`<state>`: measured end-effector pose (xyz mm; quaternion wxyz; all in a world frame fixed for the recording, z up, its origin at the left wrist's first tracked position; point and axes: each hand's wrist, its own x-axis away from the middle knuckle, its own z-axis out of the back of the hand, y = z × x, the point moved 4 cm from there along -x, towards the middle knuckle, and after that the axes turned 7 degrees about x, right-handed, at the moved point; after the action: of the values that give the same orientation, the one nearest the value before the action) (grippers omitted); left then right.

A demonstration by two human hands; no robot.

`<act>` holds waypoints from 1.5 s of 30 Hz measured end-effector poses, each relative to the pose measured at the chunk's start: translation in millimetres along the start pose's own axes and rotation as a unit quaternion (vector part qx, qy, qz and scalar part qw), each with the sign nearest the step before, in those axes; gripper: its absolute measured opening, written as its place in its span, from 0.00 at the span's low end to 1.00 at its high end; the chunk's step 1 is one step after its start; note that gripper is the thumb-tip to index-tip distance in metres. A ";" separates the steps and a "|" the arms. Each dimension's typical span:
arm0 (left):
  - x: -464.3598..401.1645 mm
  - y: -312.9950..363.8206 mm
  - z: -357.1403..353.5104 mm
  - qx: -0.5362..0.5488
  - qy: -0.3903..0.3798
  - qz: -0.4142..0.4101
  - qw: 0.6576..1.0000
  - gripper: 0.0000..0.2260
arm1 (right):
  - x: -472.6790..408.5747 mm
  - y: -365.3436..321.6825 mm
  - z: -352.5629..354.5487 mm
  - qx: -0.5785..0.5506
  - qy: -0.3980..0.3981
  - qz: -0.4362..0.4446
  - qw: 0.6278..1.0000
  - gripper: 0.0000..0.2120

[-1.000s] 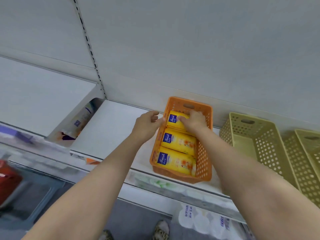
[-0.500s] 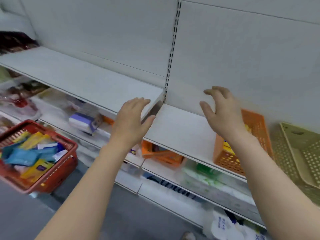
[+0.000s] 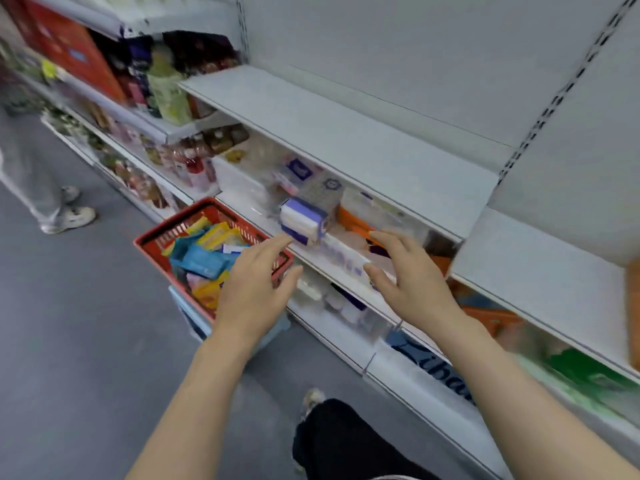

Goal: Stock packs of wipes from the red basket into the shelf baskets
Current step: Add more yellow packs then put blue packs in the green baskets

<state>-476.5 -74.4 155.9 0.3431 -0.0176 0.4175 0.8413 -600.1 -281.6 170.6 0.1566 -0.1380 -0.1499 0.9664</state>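
Note:
The red basket (image 3: 162, 233) stands low at centre left on a pale blue stand, filled with several wipe packs, blue ones (image 3: 202, 259) and yellow ones (image 3: 218, 233). My left hand (image 3: 256, 289) hovers over the basket's right end, fingers spread, holding nothing. My right hand (image 3: 412, 282) is open too, in front of the lower shelf edge, apart from any pack. A sliver of the orange shelf basket (image 3: 633, 313) shows at the far right edge on the upper shelf.
A white shelf (image 3: 346, 133) runs across the middle. Below it sit a purple-and-white tissue pack (image 3: 304, 220) and orange baskets (image 3: 491, 320). Another person's legs (image 3: 52, 202) stand in the aisle at left. My own dark trouser leg (image 3: 339, 441) is below.
Both hands left the orange shelf basket with the yellow packs in it and came down left, open, toward the red basket. The view swung left and down.

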 end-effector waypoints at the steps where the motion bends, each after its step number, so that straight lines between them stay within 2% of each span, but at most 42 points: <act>1: -7.7 -15.1 3.9 0.000 0.002 0.012 1.000 0.20 | -17.4 -7.7 -11.1 -0.001 -0.003 0.010 1.000 0.23; 7: -82.3 -124.9 18.9 -0.035 -0.022 0.074 0.996 0.20 | -138.2 -34.4 -104.0 -0.047 -0.030 0.014 0.998 0.21; 15: -179.8 -275.3 18.5 -0.071 -0.110 0.212 0.968 0.20 | -275.1 -54.5 -261.8 -0.072 -0.236 -0.032 0.968 0.20; 19: -198.3 -336.8 4.2 -0.064 -0.147 0.269 0.950 0.20 | -300.6 -59.2 -335.6 -0.075 -0.330 -0.063 0.939 0.21; 24: -199.9 -409.8 -13.4 -0.037 -0.171 0.324 0.930 0.19 | -318.4 -68.2 -419.5 -0.092 -0.405 -0.101 0.904 0.22; 27: -197.2 -454.2 -27.0 -0.028 -0.214 0.321 0.922 0.20 | -329.9 -74.3 -457.1 -0.111 -0.414 -0.143 0.892 0.27; 30: -193.2 -492.6 -40.9 -0.064 -0.284 0.306 0.907 0.23 | -332.0 -80.1 -488.8 -0.119 -0.423 -0.167 0.883 0.33; 32: -194.0 -510.4 -46.3 -0.085 -0.313 0.276 0.905 0.25 | -325.6 -86.3 -506.1 -0.089 -0.440 -0.163 0.879 0.40; 35: -199.0 -529.4 -49.7 -0.105 -0.332 0.261 0.900 0.24 | -317.1 -92.5 -520.5 -0.003 -0.407 -0.161 0.899 0.48; 37: -203.0 -536.0 -49.6 -0.124 -0.350 0.239 0.897 0.22 | -318.5 -96.6 -522.5 0.061 -0.386 -0.154 0.907 0.46; 40: -200.2 -545.3 -46.8 -0.144 -0.399 0.207 0.882 0.19 | -322.3 -99.7 -520.9 0.143 -0.393 -0.148 0.896 0.35; 42: -197.2 -551.1 -41.1 -0.118 -0.411 0.206 0.880 0.17 | -323.5 -103.2 -516.0 0.176 -0.392 -0.152 0.890 0.31; 45: -193.9 -556.6 -26.3 -0.023 -0.353 0.292 0.889 0.09 | -317.8 -105.8 -505.4 0.157 -0.369 -0.173 0.900 0.28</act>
<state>-5.7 29.2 -184.2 0.2061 0.3949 0.2356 0.8638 -123.8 -170.5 -187.7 0.2746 0.2825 -0.0648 0.9168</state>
